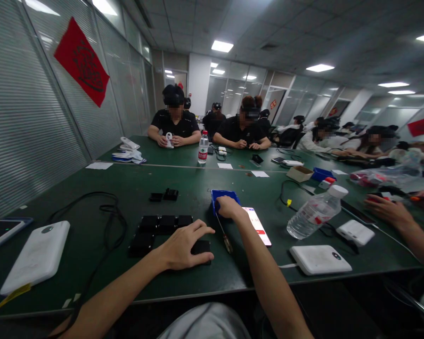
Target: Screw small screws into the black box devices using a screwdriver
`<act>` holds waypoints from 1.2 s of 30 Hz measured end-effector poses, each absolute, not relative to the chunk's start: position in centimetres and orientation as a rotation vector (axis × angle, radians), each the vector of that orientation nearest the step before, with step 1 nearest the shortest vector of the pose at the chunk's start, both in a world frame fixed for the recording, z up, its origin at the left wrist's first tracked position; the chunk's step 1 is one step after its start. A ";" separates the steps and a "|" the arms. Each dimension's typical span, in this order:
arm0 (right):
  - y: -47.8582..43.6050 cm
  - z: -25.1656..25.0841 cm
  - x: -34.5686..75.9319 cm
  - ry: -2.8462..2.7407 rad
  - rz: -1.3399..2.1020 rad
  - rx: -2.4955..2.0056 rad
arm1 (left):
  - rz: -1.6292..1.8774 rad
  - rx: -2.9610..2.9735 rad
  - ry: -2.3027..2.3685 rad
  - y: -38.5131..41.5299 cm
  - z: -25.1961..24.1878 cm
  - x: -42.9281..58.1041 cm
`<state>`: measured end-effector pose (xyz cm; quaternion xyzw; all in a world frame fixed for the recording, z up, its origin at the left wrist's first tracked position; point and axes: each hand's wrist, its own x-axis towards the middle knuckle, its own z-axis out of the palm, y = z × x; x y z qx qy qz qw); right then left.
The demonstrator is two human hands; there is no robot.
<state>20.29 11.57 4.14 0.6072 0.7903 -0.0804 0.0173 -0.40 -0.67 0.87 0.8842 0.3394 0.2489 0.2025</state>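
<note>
**Left hand.** The left hand [183, 246] lies palm down on a black block [202, 246] at the near middle of the bench [92, 282]. The grip is wide open. The fingers are spread flat over the block, the thumb lies along its near edge, and nothing is clamped. The forearm enters from the lower left, low over the bench edge.

**Right hand.** The right hand [228, 207] is curled at the near wall of a blue tray [222, 194], with the knuckles toward the camera. The grip is closed. It cannot be told what, if anything, it encloses. The forearm runs straight out from the body.

**Block.** It is flat, rectangular and matt black. More black blocks [164, 222] of the same kind lie in a row just to its left, and two smaller black pieces [164, 194] lie farther out.

**Adjacent items.**
- A thin screwdriver [224, 234] lies under the right wrist.
- A phone [258, 226] with a lit screen lies just right of that arm.
- A clear water bottle [314, 213] lies on its side beyond the phone.
- White power banks [320, 259] lie at the right and the left, with a black cable [108, 221] looped at the left.

**Bench and room.** The bench top is dark green. A co-worker's hand [388, 209] rests at the right edge. Other people sit at the far side. The room has a left wall of blinds bearing a red hanging [81, 61], and ceiling panels light it.
</note>
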 end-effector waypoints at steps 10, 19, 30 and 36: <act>11.6 4.7 20.4 2.430 -0.295 1.837 | 0.772 2.525 0.961 -0.5 0.4 -0.5; 11.9 4.7 20.8 2.461 -0.341 1.779 | 0.826 2.537 0.946 -0.3 0.6 -0.5; 11.9 4.5 20.7 2.469 -0.357 1.774 | 0.979 2.559 0.997 -0.1 0.5 -0.5; 12.3 4.0 20.7 2.475 -0.336 1.803 | 1.089 2.595 0.999 -0.1 0.4 -0.5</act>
